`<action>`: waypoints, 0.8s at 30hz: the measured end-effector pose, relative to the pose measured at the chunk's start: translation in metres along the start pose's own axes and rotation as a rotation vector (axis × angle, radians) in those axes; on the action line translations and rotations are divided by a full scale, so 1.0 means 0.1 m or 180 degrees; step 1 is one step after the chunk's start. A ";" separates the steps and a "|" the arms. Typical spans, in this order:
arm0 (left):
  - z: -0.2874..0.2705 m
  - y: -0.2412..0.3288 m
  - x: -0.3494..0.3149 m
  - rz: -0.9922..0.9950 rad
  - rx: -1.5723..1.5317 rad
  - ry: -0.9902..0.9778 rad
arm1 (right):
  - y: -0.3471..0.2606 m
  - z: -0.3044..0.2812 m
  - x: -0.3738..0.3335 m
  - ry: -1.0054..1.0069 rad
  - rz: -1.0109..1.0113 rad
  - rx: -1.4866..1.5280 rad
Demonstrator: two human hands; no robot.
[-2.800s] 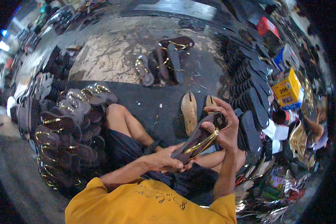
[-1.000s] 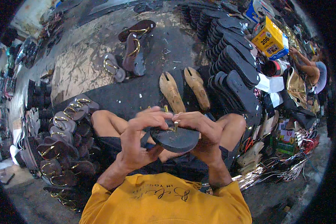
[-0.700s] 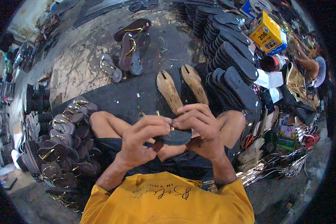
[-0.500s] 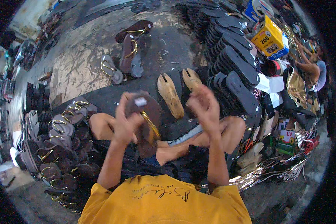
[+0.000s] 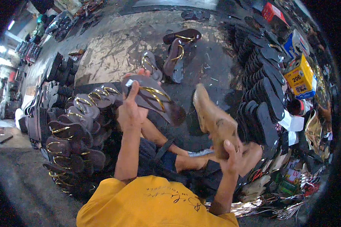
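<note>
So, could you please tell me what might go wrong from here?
The left hand holds the dark sandal near one end, so it might slip. The wooden foot form, gripped at its near end by the right hand, could tip or drop. The overlapping sandals piled at the left could perhaps slide if bumped.

Thumb across the heel, the left hand [image 5: 132,112] holds up a dark sandal [image 5: 154,100] with gold straps! Over here the right hand [image 5: 230,160] clasps a wooden foot form [image 5: 218,121], slanting away. Gold-strapped sandals [image 5: 75,132] heap the left; dark soles [image 5: 267,108] stack right, beside a yellow box [image 5: 301,77].
</note>
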State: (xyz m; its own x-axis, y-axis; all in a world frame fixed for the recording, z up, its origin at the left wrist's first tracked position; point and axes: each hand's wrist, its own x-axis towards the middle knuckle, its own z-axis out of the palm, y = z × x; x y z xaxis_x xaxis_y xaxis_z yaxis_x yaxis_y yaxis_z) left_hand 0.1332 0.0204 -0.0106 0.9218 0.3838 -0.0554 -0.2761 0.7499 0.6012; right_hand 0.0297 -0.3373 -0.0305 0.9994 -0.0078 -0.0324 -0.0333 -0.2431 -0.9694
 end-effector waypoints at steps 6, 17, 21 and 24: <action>0.22 0.02 -0.12 0.0815 0.0542 -0.0355 | -0.45 0.29 -0.20 -0.0454 0.2046 0.2387; 0.59 -0.05 -0.39 -0.0946 -0.0133 -0.0427 | -0.71 0.64 -0.14 -0.0424 -0.1358 -0.0118; 0.48 -0.30 -0.41 -0.1147 0.0104 -0.0356 | -0.32 0.91 0.01 -0.0188 -0.1488 0.0003; 0.34 -0.36 -0.29 -0.1205 0.0390 -0.0404 | -0.22 0.79 0.10 -0.0477 -0.1037 0.0468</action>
State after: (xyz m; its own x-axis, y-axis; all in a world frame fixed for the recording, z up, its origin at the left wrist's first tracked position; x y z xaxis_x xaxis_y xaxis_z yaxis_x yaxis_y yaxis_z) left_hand 0.1254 -0.0359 -0.0035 0.9803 0.0180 -0.1965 0.1160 0.7527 0.6481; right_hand 0.0399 -0.2556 -0.0286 0.9469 0.1913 0.2584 0.2754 -0.0679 -0.9589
